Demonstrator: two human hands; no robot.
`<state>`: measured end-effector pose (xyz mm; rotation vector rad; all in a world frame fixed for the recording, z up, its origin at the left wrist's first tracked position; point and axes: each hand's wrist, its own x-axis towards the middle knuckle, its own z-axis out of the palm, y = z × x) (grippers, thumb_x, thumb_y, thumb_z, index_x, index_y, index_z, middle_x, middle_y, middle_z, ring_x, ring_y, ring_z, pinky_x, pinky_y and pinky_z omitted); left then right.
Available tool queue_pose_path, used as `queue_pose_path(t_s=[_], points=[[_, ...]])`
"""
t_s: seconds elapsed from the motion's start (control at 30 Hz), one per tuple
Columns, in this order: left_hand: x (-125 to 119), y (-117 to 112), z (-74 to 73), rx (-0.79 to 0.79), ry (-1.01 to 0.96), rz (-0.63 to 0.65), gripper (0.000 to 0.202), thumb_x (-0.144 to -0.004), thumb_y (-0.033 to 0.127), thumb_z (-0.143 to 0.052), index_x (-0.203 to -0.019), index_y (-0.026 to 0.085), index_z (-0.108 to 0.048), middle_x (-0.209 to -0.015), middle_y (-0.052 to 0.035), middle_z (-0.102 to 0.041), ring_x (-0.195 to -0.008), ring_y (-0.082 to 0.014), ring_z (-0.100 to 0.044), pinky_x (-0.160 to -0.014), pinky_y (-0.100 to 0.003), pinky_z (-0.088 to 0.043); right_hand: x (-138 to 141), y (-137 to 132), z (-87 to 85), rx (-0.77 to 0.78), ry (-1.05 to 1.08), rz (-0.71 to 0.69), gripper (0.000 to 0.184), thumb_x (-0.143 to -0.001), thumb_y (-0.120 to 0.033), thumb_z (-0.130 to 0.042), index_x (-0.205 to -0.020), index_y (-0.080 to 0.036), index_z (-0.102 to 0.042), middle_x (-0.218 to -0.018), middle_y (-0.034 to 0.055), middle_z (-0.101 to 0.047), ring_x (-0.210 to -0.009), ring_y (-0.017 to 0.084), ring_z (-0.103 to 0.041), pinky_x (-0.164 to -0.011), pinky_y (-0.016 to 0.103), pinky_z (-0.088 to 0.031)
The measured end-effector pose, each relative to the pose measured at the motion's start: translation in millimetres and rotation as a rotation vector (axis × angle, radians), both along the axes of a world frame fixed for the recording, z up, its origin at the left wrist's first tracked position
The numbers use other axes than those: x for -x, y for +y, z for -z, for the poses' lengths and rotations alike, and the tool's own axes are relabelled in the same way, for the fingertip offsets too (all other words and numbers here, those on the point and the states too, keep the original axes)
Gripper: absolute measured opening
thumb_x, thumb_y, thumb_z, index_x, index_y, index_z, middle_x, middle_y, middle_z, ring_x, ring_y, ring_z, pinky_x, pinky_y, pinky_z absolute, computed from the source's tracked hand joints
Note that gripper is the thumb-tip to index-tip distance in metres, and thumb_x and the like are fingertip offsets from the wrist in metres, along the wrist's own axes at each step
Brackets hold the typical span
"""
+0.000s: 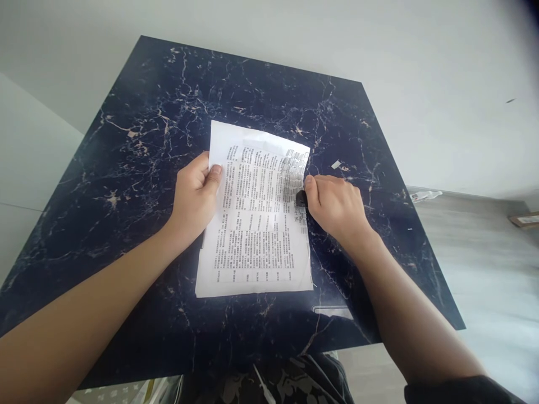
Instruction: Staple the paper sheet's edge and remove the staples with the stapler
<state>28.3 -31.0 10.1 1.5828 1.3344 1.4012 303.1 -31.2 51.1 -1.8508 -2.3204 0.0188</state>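
Printed paper sheets [256, 224], stacked and covered in lines of dark characters, lie over the middle of the dark table. At their left edge my left hand [196, 188] pinches them, thumb on top and fingers underneath. My right hand [337, 202] is closed at the right edge of the paper, knuckles up. From it sticks out the rounded end of a small black object [301, 198], which overlaps the paper's edge. The rest of that object is hidden in the hand, so its kind cannot be made out.
The table [138, 191] has a dark blue marbled top with pale veins. A small pale scrap [336, 164] lies right of the paper. A white wall [421, 73] stands behind the table. On the floor to the right are a white item [426, 195] and a brown-edged object [524, 220].
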Motion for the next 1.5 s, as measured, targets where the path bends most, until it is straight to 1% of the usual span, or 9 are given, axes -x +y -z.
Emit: queue_pose_path(t_s=[0.4,0.57,0.7,0.8,0.93,1.03,1.2,1.37,1.5], points=[[-2,-1,-2.7,-0.014,0.061,-0.027,0.019,-0.104,0.032,-0.056,-0.105,0.023,-0.073,-0.096,-0.0043,-0.077,-0.089,-0.0226,-0.073,-0.082,-0.039,-0.060,13,-4,4.9,-0.058,-0.193,-0.070,0.061,-0.111,-0.033,-0.025,-0.066,-0.018,-0.063,-0.073,0.0131,-0.068,-0.077,0.027,-0.059,-0.060,0.037,-0.026],[1,0,-1.0,-0.017,0.127,-0.032,0.019,-0.102,0.032,-0.055,-0.106,0.024,-0.072,-0.097,-0.0054,-0.076,-0.086,-0.0227,-0.072,-0.079,-0.039,-0.058,10,-1,3.6,-0.016,-0.110,-0.092,0.061,-0.111,-0.034,-0.027,-0.063,-0.019,-0.062,-0.069,0.0123,-0.066,-0.073,0.026,-0.060,-0.060,0.037,-0.032],[5,-1,1.0,-0.010,0.294,-0.096,0.015,-0.099,0.026,-0.054,-0.093,0.024,-0.067,-0.083,-0.0043,-0.070,-0.078,-0.0230,-0.068,-0.075,-0.041,-0.056,-3,5,-2.2,0.008,0.051,0.040,0.059,-0.110,-0.038,-0.030,-0.069,-0.018,-0.067,-0.079,0.0135,-0.072,-0.065,0.023,-0.062,-0.062,0.037,-0.038],[4,-5,-0.5,-0.012,0.427,-0.136,0.015,-0.097,0.022,-0.054,-0.084,0.025,-0.061,-0.074,-0.0033,-0.063,-0.070,-0.0230,-0.063,-0.075,-0.044,-0.054,-19,10,-8.2,0.005,0.067,0.184,0.060,-0.110,-0.037,-0.031,-0.070,-0.016,-0.070,-0.078,0.0173,-0.073,-0.069,0.028,-0.068,-0.065,0.039,-0.043],[1,-9,-2.6,-0.033,0.604,-0.151,0.008,-0.093,0.018,-0.058,-0.095,0.025,-0.061,-0.092,-0.0079,-0.065,-0.093,-0.0301,-0.065,-0.092,-0.055,-0.055,-43,18,-13.4,-0.025,0.069,0.353,0.056,-0.108,-0.033,-0.033,-0.072,-0.014,-0.072,-0.079,0.0220,-0.073,-0.077,0.035,-0.072,-0.069,0.041,-0.045],[0,-9,0.4,-0.049,0.675,-0.167,0.029,-0.090,0.016,-0.062,-0.118,0.024,-0.059,-0.117,-0.0134,-0.063,-0.118,-0.0374,-0.060,-0.105,-0.065,-0.050,-49,19,-17.5,-0.077,0.092,0.391,0.057,-0.108,-0.034,-0.033,-0.070,-0.015,-0.070,-0.077,0.0211,-0.073,-0.073,0.032,-0.071,-0.067,0.039,-0.044],[2,-9,5.5,-0.027,0.620,-0.201,0.055,-0.089,0.018,-0.066,-0.141,0.024,-0.048,-0.139,-0.0168,-0.054,-0.134,-0.0394,-0.053,-0.118,-0.066,-0.042,-7,-4,-29.1,-0.112,0.289,0.235,0.061,-0.112,-0.040,-0.028,-0.066,-0.018,-0.061,-0.069,0.0121,-0.067,-0.056,0.019,-0.058,-0.057,0.034,-0.038],[2,-9,2.1,0.014,0.612,-0.183,0.044,-0.092,0.015,-0.057,-0.135,0.022,-0.051,-0.138,-0.0161,-0.053,-0.132,-0.0357,-0.055,-0.117,-0.063,-0.044,64,-40,-21.0,0.019,0.390,-0.099,0.062,-0.114,-0.041,-0.025,-0.067,-0.019,-0.059,-0.073,0.0095,-0.068,-0.057,0.016,-0.055,-0.056,0.033,-0.036],[6,-5,4.9,-0.010,0.598,-0.169,0.040,-0.090,0.008,-0.051,-0.127,0.023,-0.057,-0.133,-0.0131,-0.057,-0.134,-0.0338,-0.054,-0.116,-0.061,-0.044,90,-49,-7.7,0.033,0.323,-0.229,0.060,-0.114,-0.041,-0.029,-0.068,-0.019,-0.060,-0.074,0.0075,-0.067,-0.068,0.019,-0.058,-0.061,0.034,-0.033]])
